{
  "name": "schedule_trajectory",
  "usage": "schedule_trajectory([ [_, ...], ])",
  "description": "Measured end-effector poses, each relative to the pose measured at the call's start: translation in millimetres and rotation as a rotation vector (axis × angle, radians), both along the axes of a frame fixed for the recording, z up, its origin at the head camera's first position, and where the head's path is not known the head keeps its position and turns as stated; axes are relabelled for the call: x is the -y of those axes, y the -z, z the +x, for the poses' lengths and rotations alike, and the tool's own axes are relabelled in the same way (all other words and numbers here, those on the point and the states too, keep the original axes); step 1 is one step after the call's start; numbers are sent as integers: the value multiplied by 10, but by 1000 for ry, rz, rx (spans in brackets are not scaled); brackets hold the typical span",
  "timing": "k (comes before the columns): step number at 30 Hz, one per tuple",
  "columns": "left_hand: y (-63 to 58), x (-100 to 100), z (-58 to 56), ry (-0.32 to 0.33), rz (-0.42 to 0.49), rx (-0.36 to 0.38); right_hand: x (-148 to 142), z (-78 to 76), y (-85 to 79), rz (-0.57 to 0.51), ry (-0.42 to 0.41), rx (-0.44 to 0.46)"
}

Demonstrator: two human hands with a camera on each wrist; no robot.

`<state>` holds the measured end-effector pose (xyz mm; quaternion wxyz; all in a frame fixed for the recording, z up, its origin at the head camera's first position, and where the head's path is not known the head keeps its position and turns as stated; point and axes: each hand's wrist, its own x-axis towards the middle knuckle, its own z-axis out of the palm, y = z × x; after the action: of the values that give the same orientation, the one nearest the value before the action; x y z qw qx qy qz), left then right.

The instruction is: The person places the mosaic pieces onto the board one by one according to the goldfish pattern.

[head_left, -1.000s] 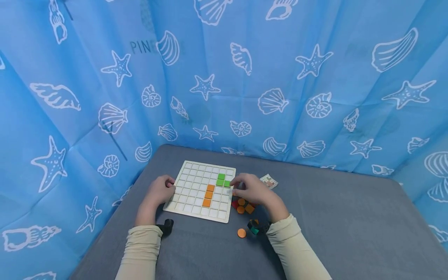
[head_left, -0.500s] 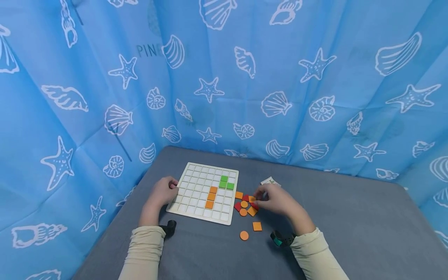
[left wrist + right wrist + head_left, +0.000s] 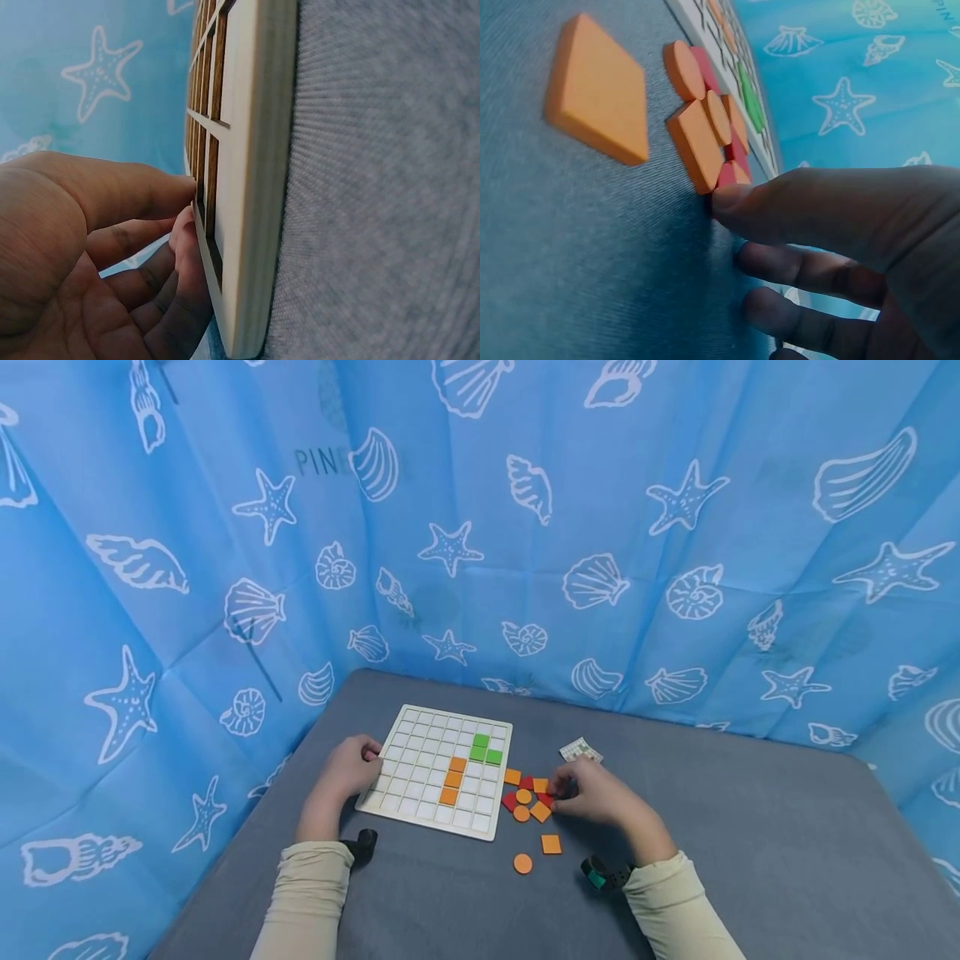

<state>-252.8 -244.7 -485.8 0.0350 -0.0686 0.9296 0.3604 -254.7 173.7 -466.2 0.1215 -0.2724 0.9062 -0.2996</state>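
Observation:
A white grid board (image 3: 420,808) lies flat on the table, with three orange square tiles (image 3: 453,780) in a column and several green tiles (image 3: 480,747). My left hand (image 3: 350,767) rests at its left edge. Thumb and fingertips touch the rim from above in the left wrist view. Right of the board lies a small pile of orange and red tiles, squares and discs. My right hand (image 3: 591,791) is at the pile's right side, its thumb (image 3: 735,202) against a red tile (image 3: 726,175). Its other visible fingers are spread apart from the thumb; the index tip is partly hidden.
A small printed pattern card (image 3: 581,749) lies behind my right hand. Nearer the front are a loose orange square (image 3: 551,844) and an orange disc (image 3: 522,863). A blue curtain (image 3: 480,568) hangs along the table's back and left side.
My right hand has moved from the board's right edge, beside the green tiles, to the right side of the loose tile pile. My left hand has stayed at the board's left edge.

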Motion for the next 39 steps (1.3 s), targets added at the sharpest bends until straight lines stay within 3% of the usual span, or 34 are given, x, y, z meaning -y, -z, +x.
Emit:
schedule_trajectory([
  [12,5,-15,1,-13,-11,-4,-7,-14,-2,33,52,-7],
  [25,-3,-15,10,-13,-16,1,103,38,-16,180,231,-4],
  [39,-4,-15,9,-3,-6,-4,87,18,5,184,225,-20],
])
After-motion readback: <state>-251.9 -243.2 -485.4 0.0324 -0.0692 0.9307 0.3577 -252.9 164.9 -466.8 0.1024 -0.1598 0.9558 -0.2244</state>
